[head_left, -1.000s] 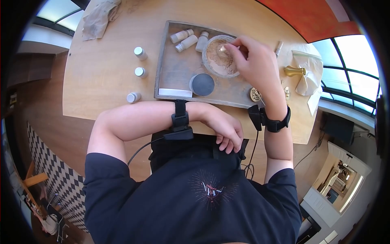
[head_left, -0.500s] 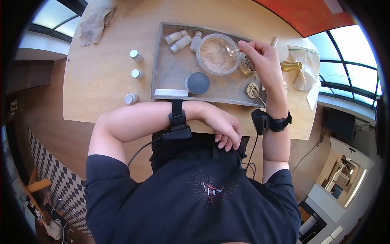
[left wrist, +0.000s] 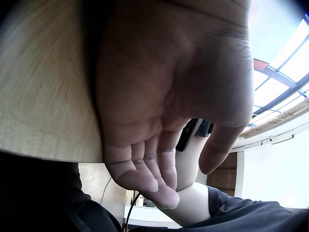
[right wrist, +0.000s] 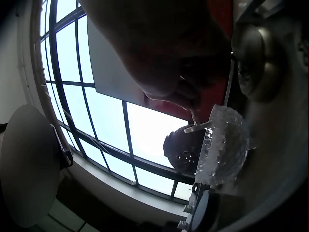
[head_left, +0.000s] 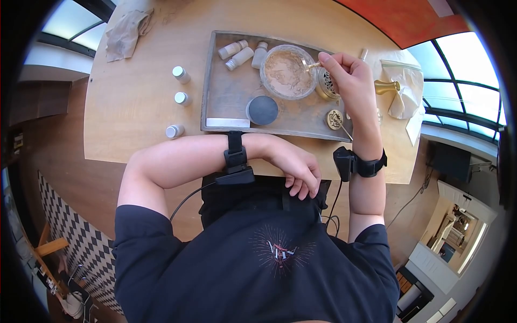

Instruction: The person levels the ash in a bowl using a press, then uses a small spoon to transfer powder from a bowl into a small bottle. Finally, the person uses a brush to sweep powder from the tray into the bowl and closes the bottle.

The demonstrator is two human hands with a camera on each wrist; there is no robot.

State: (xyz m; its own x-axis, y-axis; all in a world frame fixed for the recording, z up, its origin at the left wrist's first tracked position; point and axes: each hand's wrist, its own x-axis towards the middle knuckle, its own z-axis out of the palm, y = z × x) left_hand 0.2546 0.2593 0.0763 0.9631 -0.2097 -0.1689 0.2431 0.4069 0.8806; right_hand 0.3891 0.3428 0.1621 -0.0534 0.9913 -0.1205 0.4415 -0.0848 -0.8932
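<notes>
In the head view my right hand (head_left: 353, 81) pinches a small brass scoop (head_left: 312, 66) between thumb and fingers. Its flat tip hangs over the right side of a clear bowl (head_left: 264, 86) of beige powder (head_left: 285, 72). From the right wrist view, the scoop (right wrist: 195, 127) overlaps the rim of the textured bowl (right wrist: 224, 145). A pierced brass burner (head_left: 327, 86) stands under the hand, partly hidden by it. My left hand (head_left: 296, 167) lies loosely at the table's near edge, fingers drooping with nothing in them; its palm (left wrist: 145, 77) shows in the left wrist view.
A grey tray (head_left: 207, 81) holds the bowl, several small bottles (head_left: 239, 57), a round dark-topped jar (head_left: 262, 110), a white strip (head_left: 227, 123) and a brass patterned stamp (head_left: 334, 119). White-capped bottles (head_left: 181, 98) stand left; a brass vase (head_left: 388, 88) lies right.
My right hand has drawn back from the middle of the bowl toward its right rim, bringing the scoop's tip up out of the powder. The left hand keeps its place.
</notes>
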